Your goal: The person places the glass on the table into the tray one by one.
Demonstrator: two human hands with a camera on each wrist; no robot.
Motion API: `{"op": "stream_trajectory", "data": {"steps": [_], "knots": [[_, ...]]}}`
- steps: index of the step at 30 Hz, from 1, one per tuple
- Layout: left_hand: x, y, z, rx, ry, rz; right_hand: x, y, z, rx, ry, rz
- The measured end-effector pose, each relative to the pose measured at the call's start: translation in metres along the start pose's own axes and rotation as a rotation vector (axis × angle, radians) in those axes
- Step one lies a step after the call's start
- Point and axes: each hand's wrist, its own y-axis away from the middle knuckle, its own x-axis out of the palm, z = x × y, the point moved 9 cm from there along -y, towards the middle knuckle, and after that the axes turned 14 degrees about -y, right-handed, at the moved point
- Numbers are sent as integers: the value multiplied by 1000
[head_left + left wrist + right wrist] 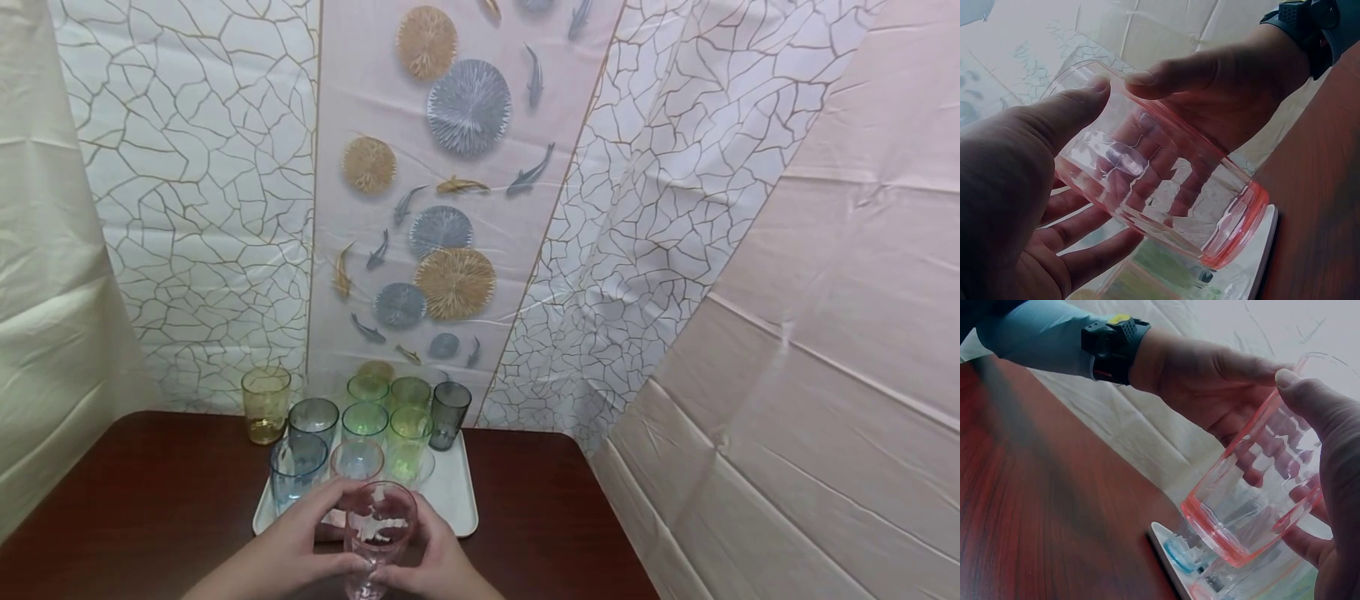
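Observation:
A clear pink drinking glass (381,521) is held between both hands, in front of a white tray (467,504). From the left, my left hand (303,537) grips it with the thumb on the near side and the fingers behind. My right hand (442,554) wraps the opposite side in the same way. In the left wrist view the glass (1172,181) is tilted, its thick base off the table. The right wrist view shows the thumbs close together near its rim, with fingers visible through the wall of the glass (1254,494).
On the tray stand several tumblers, among them a blue glass (298,479), a green glass (365,423), another pink-rimmed glass (357,458) and a dark grey glass (450,417). A yellow glass (266,404) stands left of the tray on the brown table (172,500). Patterned cloth (202,208) hangs behind.

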Motion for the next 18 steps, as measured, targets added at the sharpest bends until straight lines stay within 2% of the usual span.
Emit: {"op": "stream_trajectory", "data": {"steps": [7,12,15,18], "knots": [[0,-1,-3,9,-8,-3,2,0,5,-52,12,20],[-3,4,3,-58,-60,-1,-3,4,6,-67,55,-3],[-13,11,7,-69,-121,-44,-11,11,9,-102,71,-24],[-28,19,12,-75,-234,-116,-23,21,11,-127,83,-55]]}}
